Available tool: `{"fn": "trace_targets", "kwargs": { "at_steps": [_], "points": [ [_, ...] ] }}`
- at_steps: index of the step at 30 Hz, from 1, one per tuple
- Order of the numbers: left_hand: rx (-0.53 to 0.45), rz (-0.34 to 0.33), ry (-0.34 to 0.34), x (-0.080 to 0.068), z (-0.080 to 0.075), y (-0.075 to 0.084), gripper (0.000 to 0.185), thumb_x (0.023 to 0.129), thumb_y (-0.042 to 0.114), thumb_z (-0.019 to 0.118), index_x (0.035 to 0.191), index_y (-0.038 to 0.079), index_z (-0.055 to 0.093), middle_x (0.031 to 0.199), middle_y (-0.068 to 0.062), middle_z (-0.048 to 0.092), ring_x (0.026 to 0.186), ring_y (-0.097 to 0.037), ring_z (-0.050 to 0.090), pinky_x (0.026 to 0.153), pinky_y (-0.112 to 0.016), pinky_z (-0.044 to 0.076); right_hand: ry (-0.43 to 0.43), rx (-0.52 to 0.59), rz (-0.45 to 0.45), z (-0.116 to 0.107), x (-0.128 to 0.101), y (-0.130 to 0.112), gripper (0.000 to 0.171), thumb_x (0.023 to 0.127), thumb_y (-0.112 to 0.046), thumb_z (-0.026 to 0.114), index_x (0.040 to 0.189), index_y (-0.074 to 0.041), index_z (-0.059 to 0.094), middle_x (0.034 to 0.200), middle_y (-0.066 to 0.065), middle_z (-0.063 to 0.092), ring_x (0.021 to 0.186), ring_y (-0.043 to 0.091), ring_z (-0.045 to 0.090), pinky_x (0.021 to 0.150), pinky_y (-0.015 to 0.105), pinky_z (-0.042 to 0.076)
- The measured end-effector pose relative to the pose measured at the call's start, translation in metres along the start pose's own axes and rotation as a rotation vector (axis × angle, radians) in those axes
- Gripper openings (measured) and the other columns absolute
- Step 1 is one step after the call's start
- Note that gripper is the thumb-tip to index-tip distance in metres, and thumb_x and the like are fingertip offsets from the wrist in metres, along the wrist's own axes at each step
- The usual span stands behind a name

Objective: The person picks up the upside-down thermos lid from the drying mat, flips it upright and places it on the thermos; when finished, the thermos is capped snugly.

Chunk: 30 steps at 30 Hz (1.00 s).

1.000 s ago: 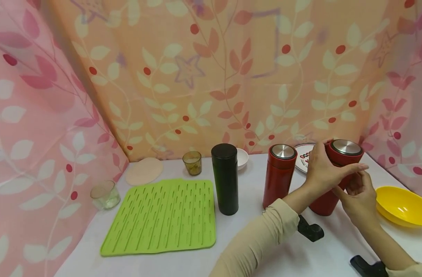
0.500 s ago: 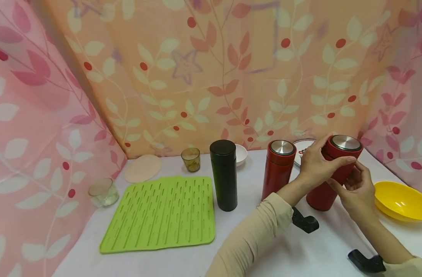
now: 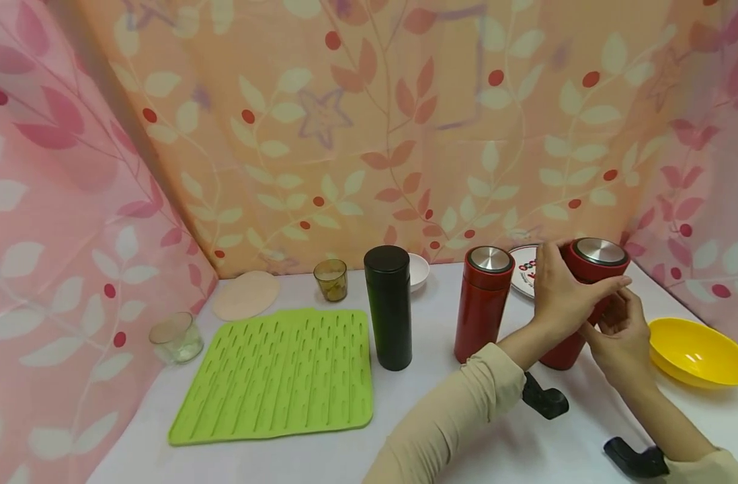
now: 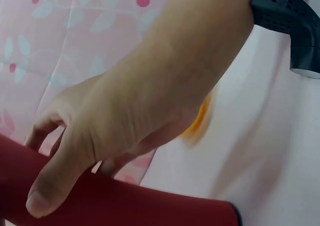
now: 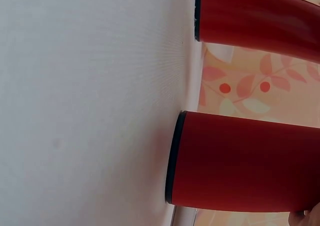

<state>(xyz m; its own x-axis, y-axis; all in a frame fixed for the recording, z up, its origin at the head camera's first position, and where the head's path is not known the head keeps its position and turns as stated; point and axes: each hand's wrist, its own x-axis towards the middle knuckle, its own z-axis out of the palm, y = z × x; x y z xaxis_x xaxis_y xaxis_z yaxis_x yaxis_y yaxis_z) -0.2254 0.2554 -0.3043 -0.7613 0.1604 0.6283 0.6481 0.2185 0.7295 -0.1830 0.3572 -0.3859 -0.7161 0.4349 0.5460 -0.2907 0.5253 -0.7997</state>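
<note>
A red thermos flask (image 3: 565, 351) with a silver-topped lid (image 3: 600, 251) stands on the table at the right, leaning slightly. My left hand (image 3: 564, 296) grips it around the lid and upper body, thumb across the front. Lower down, my right hand (image 3: 624, 339) holds its body from the right side. In the left wrist view the right hand (image 4: 107, 121) curls over the red flask (image 4: 150, 201). The right wrist view shows the flask's dark-rimmed base (image 5: 240, 161) at the tabletop. A second red flask (image 3: 482, 309) stands upright to the left.
A black flask (image 3: 390, 309) stands beside a green drying mat (image 3: 278, 376). Behind are a white bowl (image 3: 419, 271), an amber glass (image 3: 331, 279) and a printed plate (image 3: 520, 279). A clear glass (image 3: 177, 337) and beige disc (image 3: 246, 296) lie left; a yellow bowl (image 3: 702, 353) sits right.
My left hand has turned a little around the flask's top, its fingers swinging one way and then back. The right hand keeps its hold. The head view has shifted slightly.
</note>
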Motion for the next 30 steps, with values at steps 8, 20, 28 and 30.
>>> {"fn": "trace_targets", "kwargs": {
  "at_steps": [8,20,28,30],
  "points": [
    [0.021,0.113,-0.021,0.008,-0.008,-0.009,0.066,0.062,0.038,0.084,0.119,0.020,0.054,0.107,0.011,0.060,0.098,0.007,0.051,0.078,-0.004,0.034,-0.037,0.075,-0.015,-0.002,0.007,0.019,0.075,0.080,-0.001,0.068,0.140,-0.022,0.028,0.128,-0.005,0.048,0.107,-0.002,0.048,0.083,0.000,0.039],
    [-0.228,-0.035,-0.220,0.017,-0.015,-0.016,0.067,0.067,0.022,0.082,0.126,0.018,0.051,0.110,0.012,0.064,0.088,0.013,0.055,0.070,-0.002,0.044,-0.028,0.131,0.035,0.002,0.002,-0.009,0.074,0.080,0.001,0.066,0.141,-0.020,0.028,0.123,-0.012,0.050,0.104,-0.004,0.050,0.080,0.000,0.040],
    [-0.173,-0.068,-0.223,0.012,-0.016,-0.012,0.063,0.069,0.026,0.081,0.119,0.019,0.044,0.107,0.012,0.063,0.091,0.011,0.054,0.072,-0.003,0.042,-0.024,0.122,0.074,0.002,0.000,-0.007,0.074,0.081,-0.002,0.067,0.141,-0.022,0.029,0.125,-0.009,0.050,0.104,-0.004,0.049,0.079,-0.001,0.039],
    [-0.159,-0.057,-0.229,0.011,-0.017,-0.012,0.061,0.070,0.027,0.080,0.119,0.018,0.044,0.107,0.011,0.063,0.092,0.010,0.054,0.073,-0.003,0.041,-0.020,0.159,0.077,0.002,0.000,-0.006,0.074,0.080,-0.001,0.067,0.141,-0.021,0.030,0.125,-0.009,0.051,0.104,-0.003,0.049,0.079,-0.001,0.040]
  ]
}}
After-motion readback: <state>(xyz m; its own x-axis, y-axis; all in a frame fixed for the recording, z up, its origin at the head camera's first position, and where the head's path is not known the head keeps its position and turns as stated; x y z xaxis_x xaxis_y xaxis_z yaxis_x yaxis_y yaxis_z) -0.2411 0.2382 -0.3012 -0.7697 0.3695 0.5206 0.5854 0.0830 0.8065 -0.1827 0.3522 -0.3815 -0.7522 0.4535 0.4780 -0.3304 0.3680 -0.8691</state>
